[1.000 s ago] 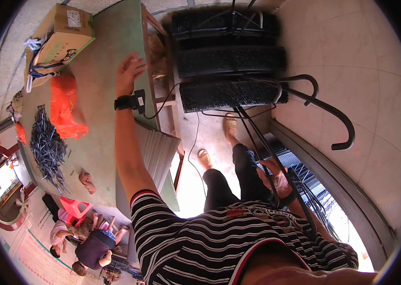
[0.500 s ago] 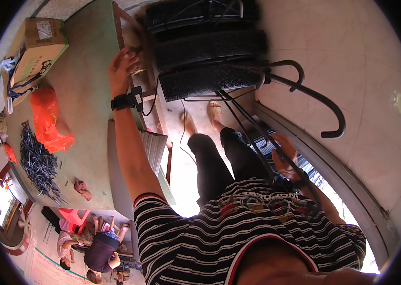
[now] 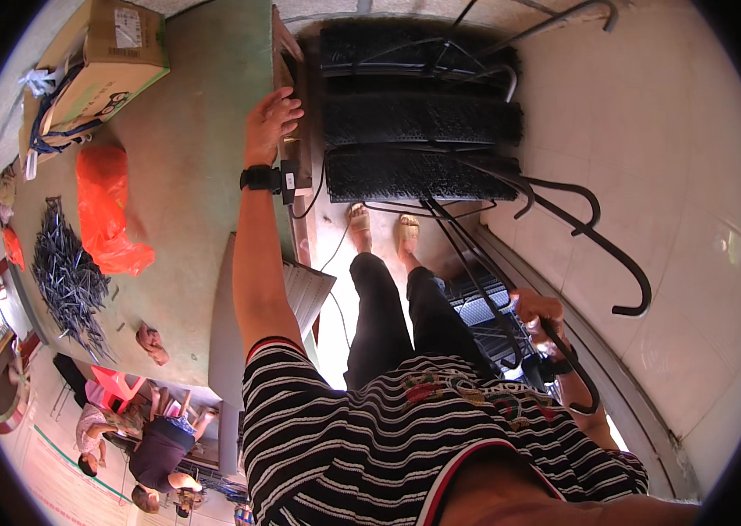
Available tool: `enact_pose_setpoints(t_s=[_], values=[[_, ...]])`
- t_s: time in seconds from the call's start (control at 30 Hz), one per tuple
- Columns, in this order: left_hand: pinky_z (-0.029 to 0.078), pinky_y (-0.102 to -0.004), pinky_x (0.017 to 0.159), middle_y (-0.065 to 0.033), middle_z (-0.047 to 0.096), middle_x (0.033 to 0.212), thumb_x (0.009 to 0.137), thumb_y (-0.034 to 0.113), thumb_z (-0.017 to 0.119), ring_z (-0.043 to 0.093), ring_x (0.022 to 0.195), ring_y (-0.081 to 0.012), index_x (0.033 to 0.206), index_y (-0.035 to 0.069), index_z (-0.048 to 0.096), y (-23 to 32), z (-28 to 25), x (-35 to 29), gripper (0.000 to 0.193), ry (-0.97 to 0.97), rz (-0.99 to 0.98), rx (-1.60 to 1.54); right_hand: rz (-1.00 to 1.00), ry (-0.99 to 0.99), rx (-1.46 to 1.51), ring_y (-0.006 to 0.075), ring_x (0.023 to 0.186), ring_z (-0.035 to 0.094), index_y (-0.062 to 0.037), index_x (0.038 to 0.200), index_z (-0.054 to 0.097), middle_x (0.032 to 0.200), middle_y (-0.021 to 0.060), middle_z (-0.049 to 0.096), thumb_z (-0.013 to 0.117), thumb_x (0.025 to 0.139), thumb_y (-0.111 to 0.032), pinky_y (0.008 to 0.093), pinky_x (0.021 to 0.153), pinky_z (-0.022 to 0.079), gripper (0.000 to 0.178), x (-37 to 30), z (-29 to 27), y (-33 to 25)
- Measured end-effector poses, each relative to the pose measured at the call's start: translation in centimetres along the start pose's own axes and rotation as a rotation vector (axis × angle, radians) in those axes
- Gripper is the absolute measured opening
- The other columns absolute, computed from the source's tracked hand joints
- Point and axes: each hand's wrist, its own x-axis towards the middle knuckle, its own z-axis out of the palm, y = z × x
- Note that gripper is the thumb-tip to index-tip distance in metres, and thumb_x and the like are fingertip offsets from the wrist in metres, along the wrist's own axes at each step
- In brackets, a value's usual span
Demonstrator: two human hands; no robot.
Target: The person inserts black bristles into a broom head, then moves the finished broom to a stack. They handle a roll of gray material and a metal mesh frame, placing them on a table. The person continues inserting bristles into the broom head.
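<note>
My left hand (image 3: 273,116) hangs over the table's right edge, its fingers apart and slightly bent, holding nothing. A black band with a small box and cable is on that wrist. My right hand (image 3: 542,310), low on the right beside my hip, is closed round a black metal rod (image 3: 574,373) that ends in a hook. Ahead of my feet stand several rows of black, bristly slabs (image 3: 423,174), with thin black rods among them. Curved hooks (image 3: 629,267) stick out to their right. Part of the held rod is hidden by my fingers.
On the green table (image 3: 204,167) to the left are a cardboard box (image 3: 107,74), a red plastic bag (image 3: 106,210) and a heap of thin dark pieces (image 3: 68,276). A pale tiled surface (image 3: 642,175) lies right. Two people (image 3: 164,451) sit beyond the table.
The view has shifted, so the table and slabs appear farther right. My right hand stays round a rod, whose hooked end now shows below it. My left hand remains empty near the table edge.
</note>
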Motion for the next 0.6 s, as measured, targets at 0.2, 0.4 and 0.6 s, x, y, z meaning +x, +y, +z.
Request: enact_pose_setpoints(t_s=[0.2, 0.4, 0.6], values=[[0.047, -0.0308, 0.078, -0.0099, 0.061, 0.105, 0.086, 0.024, 0.054, 0.060, 0.093, -0.0198, 0.121, 0.005, 0.049, 0.0, -2.6, 1.5, 0.040, 0.034, 0.019, 0.021, 0.018, 0.383, 0.119, 0.0162, 0.051, 0.032, -0.0075, 0.063, 0.031, 0.052, 0.0020, 0.035, 0.044, 0.091, -0.008, 0.0349, 0.057, 0.038, 0.031, 1.4, 0.3, -0.3], [0.048, -0.0304, 0.077, -0.0096, 0.061, 0.105, 0.086, 0.023, 0.054, 0.061, 0.093, -0.0192, 0.120, 0.007, 0.050, 0.7, -3.8, 1.6, 0.038, 0.034, 0.043, 0.003, -0.052, 0.477, 0.308, 0.0139, 0.048, 0.021, -0.0074, 0.058, 0.029, 0.048, 0.0005, 0.024, 0.037, 0.095, -0.009, 0.0335, 0.056, 0.031, 0.037, 3.9, 0.9, -1.9], [0.048, -0.0306, 0.076, -0.0098, 0.061, 0.105, 0.087, 0.021, 0.052, 0.061, 0.093, -0.0195, 0.119, 0.008, 0.052, 2.4, -6.1, -0.2, 0.034, 0.069, 0.059, 0.033, 0.023, 0.588, 0.312, 0.0133, 0.048, 0.023, -0.0066, 0.052, 0.028, 0.047, 0.0013, 0.027, 0.038, 0.095, -0.016, 0.0345, 0.056, 0.031, 0.045, 3.4, -2.3, -1.9]])
